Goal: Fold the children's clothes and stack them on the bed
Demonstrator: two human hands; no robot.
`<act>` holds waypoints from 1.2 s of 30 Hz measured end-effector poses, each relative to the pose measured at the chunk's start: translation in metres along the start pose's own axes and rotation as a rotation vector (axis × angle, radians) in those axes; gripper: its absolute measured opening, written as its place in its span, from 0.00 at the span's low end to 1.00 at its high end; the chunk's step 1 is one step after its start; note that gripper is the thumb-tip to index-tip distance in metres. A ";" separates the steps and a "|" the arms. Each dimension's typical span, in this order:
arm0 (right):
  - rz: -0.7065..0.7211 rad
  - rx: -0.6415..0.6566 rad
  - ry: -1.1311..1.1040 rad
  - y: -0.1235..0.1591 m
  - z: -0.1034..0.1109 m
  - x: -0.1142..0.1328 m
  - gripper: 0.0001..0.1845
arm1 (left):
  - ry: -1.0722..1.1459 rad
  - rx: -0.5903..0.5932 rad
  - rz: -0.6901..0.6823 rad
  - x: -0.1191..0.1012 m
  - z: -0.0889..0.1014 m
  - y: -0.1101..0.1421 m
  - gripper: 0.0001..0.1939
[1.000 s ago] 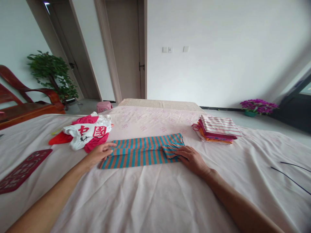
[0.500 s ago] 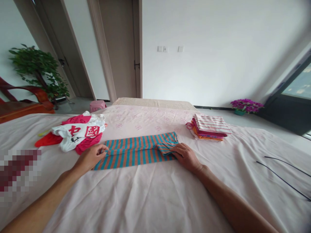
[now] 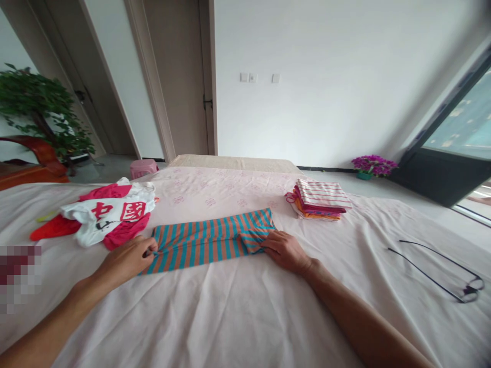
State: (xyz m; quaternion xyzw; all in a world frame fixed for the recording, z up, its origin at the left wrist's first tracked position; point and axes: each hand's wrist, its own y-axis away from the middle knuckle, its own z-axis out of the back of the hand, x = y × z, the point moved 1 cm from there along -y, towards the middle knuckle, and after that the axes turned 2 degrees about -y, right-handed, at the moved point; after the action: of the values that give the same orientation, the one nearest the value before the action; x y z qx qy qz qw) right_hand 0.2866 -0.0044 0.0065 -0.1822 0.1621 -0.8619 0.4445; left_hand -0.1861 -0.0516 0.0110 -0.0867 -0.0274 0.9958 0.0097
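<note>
Left hand [image 3: 128, 257] curled since, grip pinching striped cloth [image 3: 203, 241]; right hand [image 3: 287, 250] touching, grip unclear

The left hand [image 3: 125, 259] seemingly hides part of the striped cloth [image 3: 203, 248].

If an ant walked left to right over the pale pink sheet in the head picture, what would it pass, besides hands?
A blurred-out dark red thing → a crumpled heap of pink, white and orange clothes → a blue-and-brown striped cloth → a neat stack of folded, colourful fabrics → thin black glasses.
</note>
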 end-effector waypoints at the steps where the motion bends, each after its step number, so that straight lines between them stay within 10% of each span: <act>1: 0.003 0.030 -0.011 0.000 0.003 0.002 0.15 | -0.066 -0.042 -0.019 -0.003 0.003 0.000 0.09; 8: -0.611 -0.119 0.009 -0.017 0.020 -0.019 0.19 | 0.092 -0.117 -0.160 -0.055 0.022 -0.018 0.13; 14: -0.955 -0.007 0.059 -0.056 0.004 -0.052 0.30 | 0.245 -0.173 -0.231 -0.085 -0.007 -0.055 0.15; 25: -0.865 0.102 0.308 -0.073 -0.022 -0.063 0.23 | -0.058 -0.119 -0.303 -0.091 -0.052 -0.054 0.26; 36: -0.349 0.219 0.433 -0.066 -0.061 -0.012 0.34 | -0.247 -0.175 -0.058 -0.058 -0.056 -0.046 0.30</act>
State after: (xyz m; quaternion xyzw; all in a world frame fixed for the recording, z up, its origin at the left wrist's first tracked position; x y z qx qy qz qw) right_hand 0.2183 0.0495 -0.0198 0.0300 0.1254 -0.9565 0.2617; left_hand -0.1188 -0.0046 -0.0317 0.0366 -0.1175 0.9920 0.0276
